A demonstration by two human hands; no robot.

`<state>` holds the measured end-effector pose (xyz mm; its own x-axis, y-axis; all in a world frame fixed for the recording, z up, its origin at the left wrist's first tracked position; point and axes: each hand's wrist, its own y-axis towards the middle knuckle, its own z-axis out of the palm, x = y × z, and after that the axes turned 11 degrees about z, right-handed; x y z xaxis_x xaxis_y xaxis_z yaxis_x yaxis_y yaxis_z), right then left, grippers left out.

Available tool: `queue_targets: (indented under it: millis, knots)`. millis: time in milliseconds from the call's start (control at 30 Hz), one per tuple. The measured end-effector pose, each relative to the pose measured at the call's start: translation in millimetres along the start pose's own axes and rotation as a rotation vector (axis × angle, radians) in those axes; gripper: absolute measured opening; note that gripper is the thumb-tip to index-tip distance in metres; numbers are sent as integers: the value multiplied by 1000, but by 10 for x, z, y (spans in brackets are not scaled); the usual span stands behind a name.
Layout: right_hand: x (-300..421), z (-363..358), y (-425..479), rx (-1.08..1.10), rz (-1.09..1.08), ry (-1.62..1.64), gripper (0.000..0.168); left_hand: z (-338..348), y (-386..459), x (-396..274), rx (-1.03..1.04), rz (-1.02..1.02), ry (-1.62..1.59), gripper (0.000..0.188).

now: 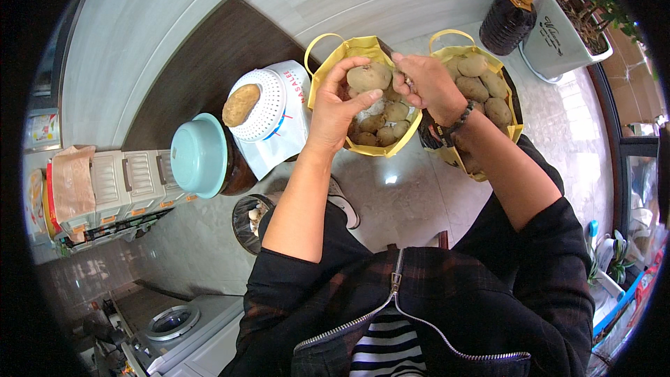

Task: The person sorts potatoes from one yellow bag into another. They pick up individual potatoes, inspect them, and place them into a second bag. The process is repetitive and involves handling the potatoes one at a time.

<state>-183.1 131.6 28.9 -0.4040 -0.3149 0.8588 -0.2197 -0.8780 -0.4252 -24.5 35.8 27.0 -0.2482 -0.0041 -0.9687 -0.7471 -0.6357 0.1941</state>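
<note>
My left hand (340, 104) grips a large potato (369, 77) between thumb and fingers, above a yellow bag (390, 150) with several smaller potatoes (387, 135) inside. Close to the potato's right side, my right hand (421, 86) is curled with its fingers bent; whether something small is in them cannot be made out. Behind my right forearm stands a second yellow bag (515, 130), filled with potatoes (473, 89). One more potato (241, 104) lies on an upturned white colander (269, 115) to the left.
Left of the bags are a light-blue basin (196, 154) and a lined waste bin (242, 238) holding scraps. A dark bottle (507, 21) and a white planter (555, 47) stand at the upper right. Drawers (138, 173) line the left, and a foot (345, 207) rests on the tiled floor.
</note>
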Motion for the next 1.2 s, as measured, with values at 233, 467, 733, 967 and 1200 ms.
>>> queue_targets:
  millis: [233, 467, 733, 967, 1200]
  knots:
    - [-182, 21, 62, -256, -367, -633, 46, 182, -26, 40, 57, 309, 755, 60]
    - [-261, 54, 65, -379, -629, -762, 43, 143, -44, 107, 68, 210, 458, 63]
    - [-43, -149, 42, 336, 105, 427, 26, 116, -54, -47, -62, -25, -179, 36]
    - [-135, -170, 76, 404, 211, 616, 25, 151, -82, -16, -58, -187, -185, 50]
    - [-49, -146, 14, 310, 182, 586, 27, -36, -35, -11, -18, -95, -941, 62]
